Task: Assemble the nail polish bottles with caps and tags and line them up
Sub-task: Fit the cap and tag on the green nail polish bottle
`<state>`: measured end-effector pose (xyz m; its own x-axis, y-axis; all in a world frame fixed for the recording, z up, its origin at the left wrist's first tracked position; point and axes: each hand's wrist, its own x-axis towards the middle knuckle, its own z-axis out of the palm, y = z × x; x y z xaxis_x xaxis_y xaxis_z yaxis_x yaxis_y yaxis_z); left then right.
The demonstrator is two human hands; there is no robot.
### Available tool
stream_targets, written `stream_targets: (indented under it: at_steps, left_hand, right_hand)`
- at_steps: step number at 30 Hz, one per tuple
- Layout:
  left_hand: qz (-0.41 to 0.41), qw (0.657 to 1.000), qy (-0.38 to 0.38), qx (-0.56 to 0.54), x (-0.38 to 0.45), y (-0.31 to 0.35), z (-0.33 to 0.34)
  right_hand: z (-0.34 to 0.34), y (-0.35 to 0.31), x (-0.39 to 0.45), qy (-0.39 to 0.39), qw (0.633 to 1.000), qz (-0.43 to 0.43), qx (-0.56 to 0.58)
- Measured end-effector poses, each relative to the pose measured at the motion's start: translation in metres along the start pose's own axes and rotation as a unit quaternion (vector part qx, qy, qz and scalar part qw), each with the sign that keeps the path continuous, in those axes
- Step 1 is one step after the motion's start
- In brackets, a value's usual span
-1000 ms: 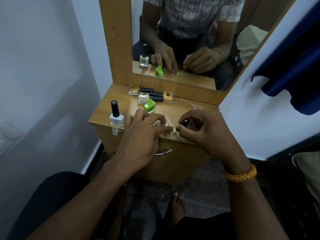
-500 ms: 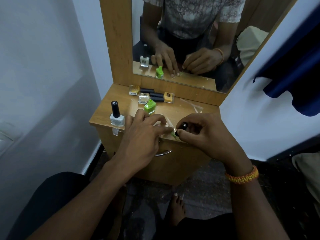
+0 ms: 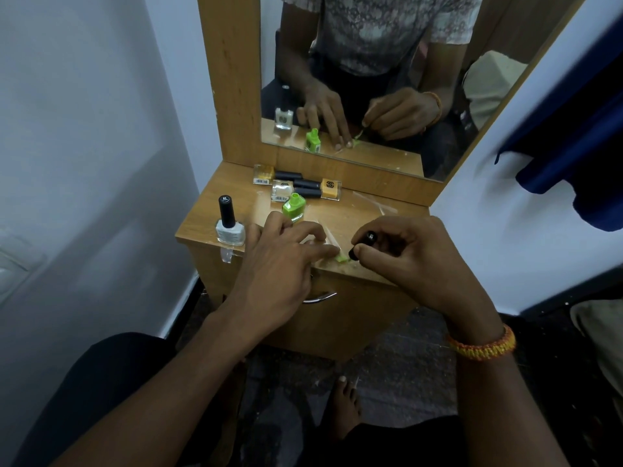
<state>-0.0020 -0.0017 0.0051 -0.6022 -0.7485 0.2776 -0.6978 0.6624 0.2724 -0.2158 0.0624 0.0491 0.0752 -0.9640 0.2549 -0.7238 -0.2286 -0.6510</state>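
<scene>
Your right hand (image 3: pixel 414 261) is pinching the black cap (image 3: pixel 362 243) between thumb and forefinger, its brush end tipped down onto a smear of green at the front edge of the dresser top (image 3: pixel 215 214); your left hand (image 3: pixel 286 257) lies just beside it with fingers stretched out flat, pressing a clear plastic tag (image 3: pixel 318 242) against the wood. The uncapped green bottle (image 3: pixel 294 207) stands just behind your left hand, well clear of the front edge. It is small and most likely glass, so expect it to be light, hard, slick-sided and easy to tip with nothing on its neck; steady it by its flat sides low down, not by the neck. The cap is light and rigid, and the wet brush will smear whatever it touches, so hold it high on its barrel. The capped white bottle (image 3: pixel 230 227) stands left of the green one, near the front edge. Three capped bottles (image 3: pixel 296 187) lie on their sides behind the green one, against the mirror (image 3: pixel 371 79) frame.
</scene>
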Motion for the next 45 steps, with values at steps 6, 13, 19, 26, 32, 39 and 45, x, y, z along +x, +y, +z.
stream_targets:
  at_steps: [6, 13, 19, 26, 32, 39, 45]
  left_hand:
    - [-0.001, 1.0, 0.003, 0.002, 0.001, -0.001, 0.001]
    - [-0.003, 1.0, -0.009, 0.003, 0.0, 0.001, -0.002]
    - [-0.008, 1.0, -0.014, 0.003, -0.001, 0.002, -0.003]
    - [-0.005, 1.0, -0.01, 0.006, -0.001, 0.001, -0.002]
    - [-0.007, 1.0, -0.013, 0.005, -0.001, 0.002, -0.002]
    - [-0.004, 1.0, -0.01, 0.005, -0.001, 0.002, -0.002]
    - [-0.006, 1.0, -0.017, -0.002, -0.001, 0.002, -0.003]
  right_hand:
    - [0.008, -0.001, 0.001, -0.021, 1.0, 0.004, -0.021]
    - [0.001, -0.001, 0.0, 0.033, 0.999, 0.006, -0.023]
    - [0.006, -0.001, 0.0, -0.01, 0.999, 0.011, -0.034]
    - [0.007, -0.003, 0.001, 0.025, 0.999, 0.01, -0.039]
    - [0.003, -0.001, -0.001, -0.001, 0.999, 0.022, -0.025]
    - [0.009, -0.003, 0.002, 0.004, 0.999, 0.022, -0.039]
    - [0.0, -0.003, -0.001, 0.03, 0.999, 0.022, -0.017]
